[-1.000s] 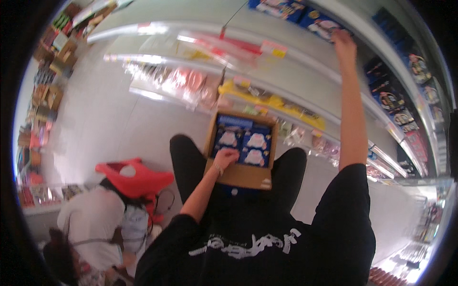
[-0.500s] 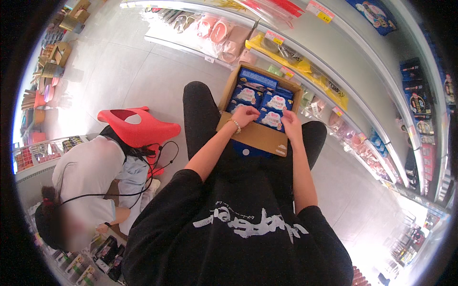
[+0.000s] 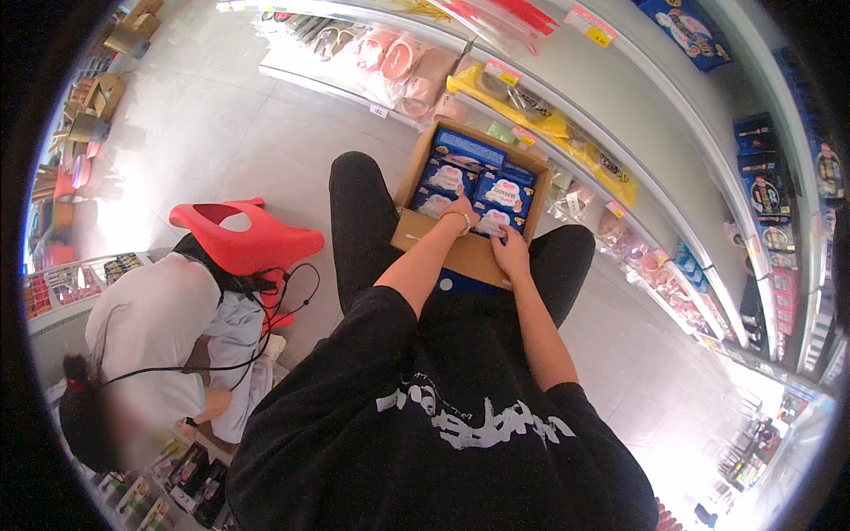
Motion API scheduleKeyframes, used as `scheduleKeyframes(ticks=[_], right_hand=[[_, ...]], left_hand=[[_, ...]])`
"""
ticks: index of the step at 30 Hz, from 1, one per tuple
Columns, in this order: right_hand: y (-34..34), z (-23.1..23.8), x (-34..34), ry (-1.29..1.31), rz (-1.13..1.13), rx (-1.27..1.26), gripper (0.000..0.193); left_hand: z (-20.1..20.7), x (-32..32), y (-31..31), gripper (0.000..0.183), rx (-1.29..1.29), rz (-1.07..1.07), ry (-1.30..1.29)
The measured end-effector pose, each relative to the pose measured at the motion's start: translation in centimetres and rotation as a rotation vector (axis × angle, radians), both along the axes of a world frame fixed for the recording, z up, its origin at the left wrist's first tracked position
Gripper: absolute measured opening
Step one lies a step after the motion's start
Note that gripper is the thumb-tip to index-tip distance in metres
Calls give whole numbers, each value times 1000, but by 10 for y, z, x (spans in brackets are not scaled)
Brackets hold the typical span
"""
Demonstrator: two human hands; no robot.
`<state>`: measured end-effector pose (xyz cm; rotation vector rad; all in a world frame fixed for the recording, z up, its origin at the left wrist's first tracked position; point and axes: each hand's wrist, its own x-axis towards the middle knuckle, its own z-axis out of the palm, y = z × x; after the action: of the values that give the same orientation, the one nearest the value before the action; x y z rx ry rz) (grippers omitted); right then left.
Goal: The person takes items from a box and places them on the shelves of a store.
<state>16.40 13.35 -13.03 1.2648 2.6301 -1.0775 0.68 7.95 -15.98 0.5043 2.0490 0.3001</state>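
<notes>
An open cardboard box [image 3: 539,174] rests between my knees, filled with blue packets [image 3: 503,191] that carry white labels. My left hand [image 3: 461,209], with a beaded bracelet at its wrist, reaches in over the middle of the packets. Its fingertips dip between them and are mostly hidden. At the near right corner of the box, my right hand [image 3: 508,249] has its thumb and fingers closed on the edge of the nearest packet [image 3: 492,221]. The box's near flap [image 3: 447,252] folds out toward me beneath both forearms.
Shelves [image 3: 660,84] with bagged goods and price tags run along the right and far side. Pink slippers [image 3: 403,58] lie on the lower far shelf. To the left, a person in a white top [image 3: 150,305] bends down beside a red plastic stool [image 3: 239,237] with a black cable.
My left hand has moved right and down among the packets. My right hand has come down and left to the nearest packet. The whole view has shifted slightly.
</notes>
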Motion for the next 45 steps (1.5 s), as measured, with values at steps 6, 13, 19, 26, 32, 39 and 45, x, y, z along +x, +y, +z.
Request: scheduleKeyframes(ticks=[6,13,19,26,32,39,45], right_hand=[[4,-7,5,30,-21,-2,41],[-3,-3,2,40,0,-21,42],[-1,-21,6,38,13,41,40],[2,-14,10,68,-29,21,40],[-2,-15,6,55,3,5,40],[4,-10,11,-8,-50,-67,41],[0,2,6,48,-32,-65,39]], left_hand=[[-18,11,-2,75,123,-135,21],[-44,6,-21,65,390,-17,25],[-65,5,-29,51,652,234,36],[-57,-2,-20,58,693,402,-346],[-91,-23,-9,84,438,678,-659],[4,-2,0,106,445,498,-405],[-68,0,21,106,154,209,92]])
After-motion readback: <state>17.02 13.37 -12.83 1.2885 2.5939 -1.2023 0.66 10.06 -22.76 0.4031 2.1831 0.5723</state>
